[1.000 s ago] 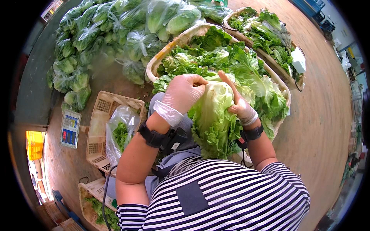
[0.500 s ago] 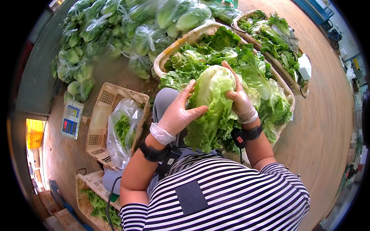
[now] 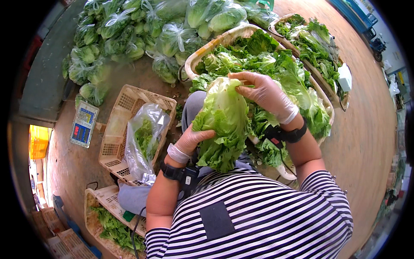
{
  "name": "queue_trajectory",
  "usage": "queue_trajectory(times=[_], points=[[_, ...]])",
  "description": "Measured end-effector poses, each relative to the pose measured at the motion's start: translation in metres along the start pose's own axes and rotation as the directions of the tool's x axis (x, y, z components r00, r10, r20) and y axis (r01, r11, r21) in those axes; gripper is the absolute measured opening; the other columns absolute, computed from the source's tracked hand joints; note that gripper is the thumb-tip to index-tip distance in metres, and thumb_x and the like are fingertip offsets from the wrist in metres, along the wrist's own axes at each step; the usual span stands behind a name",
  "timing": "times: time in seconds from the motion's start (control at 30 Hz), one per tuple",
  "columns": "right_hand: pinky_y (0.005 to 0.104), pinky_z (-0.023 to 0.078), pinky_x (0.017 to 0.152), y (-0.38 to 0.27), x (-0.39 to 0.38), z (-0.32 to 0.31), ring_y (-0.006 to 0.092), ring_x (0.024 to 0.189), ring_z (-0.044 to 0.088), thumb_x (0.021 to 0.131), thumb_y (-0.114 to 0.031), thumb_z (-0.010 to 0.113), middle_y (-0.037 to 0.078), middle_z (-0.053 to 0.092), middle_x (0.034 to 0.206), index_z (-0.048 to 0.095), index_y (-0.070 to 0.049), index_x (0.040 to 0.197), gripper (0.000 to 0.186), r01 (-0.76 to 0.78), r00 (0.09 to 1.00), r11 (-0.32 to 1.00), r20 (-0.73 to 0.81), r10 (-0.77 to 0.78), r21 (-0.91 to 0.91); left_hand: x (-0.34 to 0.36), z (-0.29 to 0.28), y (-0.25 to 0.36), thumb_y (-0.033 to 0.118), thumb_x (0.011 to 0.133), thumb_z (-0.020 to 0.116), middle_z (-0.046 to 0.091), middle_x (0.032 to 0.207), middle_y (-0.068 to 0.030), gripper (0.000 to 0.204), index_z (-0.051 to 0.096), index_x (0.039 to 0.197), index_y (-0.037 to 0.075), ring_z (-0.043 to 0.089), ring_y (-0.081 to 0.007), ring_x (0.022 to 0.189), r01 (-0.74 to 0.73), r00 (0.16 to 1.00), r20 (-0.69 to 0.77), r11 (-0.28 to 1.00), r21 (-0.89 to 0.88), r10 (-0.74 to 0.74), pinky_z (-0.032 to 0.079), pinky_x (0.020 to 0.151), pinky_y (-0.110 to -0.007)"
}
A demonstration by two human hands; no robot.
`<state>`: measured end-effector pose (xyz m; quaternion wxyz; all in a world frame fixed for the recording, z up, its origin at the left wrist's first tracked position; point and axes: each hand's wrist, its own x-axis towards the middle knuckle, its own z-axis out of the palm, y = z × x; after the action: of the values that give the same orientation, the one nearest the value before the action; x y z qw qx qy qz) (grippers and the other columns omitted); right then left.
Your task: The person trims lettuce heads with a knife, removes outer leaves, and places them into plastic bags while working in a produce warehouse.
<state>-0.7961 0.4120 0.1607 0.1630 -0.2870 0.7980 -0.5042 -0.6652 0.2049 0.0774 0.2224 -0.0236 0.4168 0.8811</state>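
A head of lettuce (image 3: 222, 125), pale at its upper end and green and ruffled below, is held in front of my chest. My left hand (image 3: 192, 140), in a clear glove, grips its lower left side with the thumb across the leaves. At the top, my gloved right hand (image 3: 263, 93) pinches an outer leaf near the pale end. Beyond the lettuce, a large beige crate (image 3: 192, 64) is heaped with loose lettuce leaves (image 3: 280, 75). Fingers behind the lettuce are hidden.
On my left stand a plastic crate (image 3: 113, 129) holding a clear bag (image 3: 144, 134) with greens, and a digital scale (image 3: 84, 124). Bagged lettuces (image 3: 168, 41) are piled at the far left. Another leaf-filled crate (image 3: 308, 43) stands far right; a crate of greens (image 3: 110, 226) is lower left.
The lettuce has moved left and toward me. My right hand has shifted from its right side to its top and pinches a leaf; my left hand has slid lower.
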Motion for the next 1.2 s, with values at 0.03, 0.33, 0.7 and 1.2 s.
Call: queue_trajectory(times=[0.03, 0.33, 0.7, 1.2], points=[[0.0269, 0.049, 0.074, -0.004, 0.000, -0.002, 0.0128, 0.083, 0.060, 0.082, -0.015, 0.062, 0.010, 0.065, 0.095, 0.054, -0.004, 0.118, 0.039, -0.001, 1.000, 1.000, -0.001, 0.001, -0.002, -0.001, -0.002, -0.002, 0.011, 0.075, 0.069, 0.051, 0.122, -0.0050, 0.067, 0.036, 0.133, 0.003, 0.046, -0.0155, 0.111, -0.003, 1.000, 0.002, 1.000, 0.031, 0.003, 0.035, 0.097, -0.030], [0.0306, 0.048, 0.074, -0.024, -0.009, 0.007, 0.0226, 0.080, 0.059, 0.075, -0.008, 0.064, 0.012, 0.062, 0.093, 0.057, -0.010, 0.117, 0.042, 0.130, 0.991, 0.935, 0.026, -0.128, -0.330, -0.012, -0.007, -0.007, 0.007, 0.072, 0.071, 0.041, 0.132, -0.0058, 0.081, 0.025, 0.139, 0.007, 0.039, -0.0162, 0.119, 0.007, 1.000, -0.004, 1.000, 0.003, -0.007, 0.029, 0.101, -0.031], [0.0319, 0.049, 0.078, 0.011, -0.036, -0.096, 0.0213, 0.091, 0.061, 0.079, -0.021, 0.064, 0.009, 0.063, 0.103, 0.060, -0.008, 0.111, 0.035, -0.452, 0.891, 0.490, -0.400, 0.214, -0.746, -0.052, -0.034, -0.015, 0.023, 0.075, 0.062, 0.050, 0.124, -0.0117, 0.064, 0.038, 0.130, 0.000, 0.051, -0.0230, 0.109, 0.018, 0.998, 0.056, 0.964, -0.266, -0.004, 0.041, 0.094, -0.034], [0.0338, 0.047, 0.077, -0.045, 0.023, 0.043, 0.0237, 0.089, 0.053, 0.067, -0.014, 0.072, 0.005, 0.058, 0.094, 0.066, -0.013, 0.095, 0.028, 0.710, 0.670, 0.609, 0.604, -0.431, -0.354, -0.064, -0.040, -0.013, 0.039, 0.080, 0.062, 0.048, 0.126, -0.0107, 0.068, 0.038, 0.131, 0.002, 0.050, -0.0206, 0.111, 0.058, 0.985, 0.173, 0.980, -0.190, -0.025, 0.039, 0.096, -0.032]])
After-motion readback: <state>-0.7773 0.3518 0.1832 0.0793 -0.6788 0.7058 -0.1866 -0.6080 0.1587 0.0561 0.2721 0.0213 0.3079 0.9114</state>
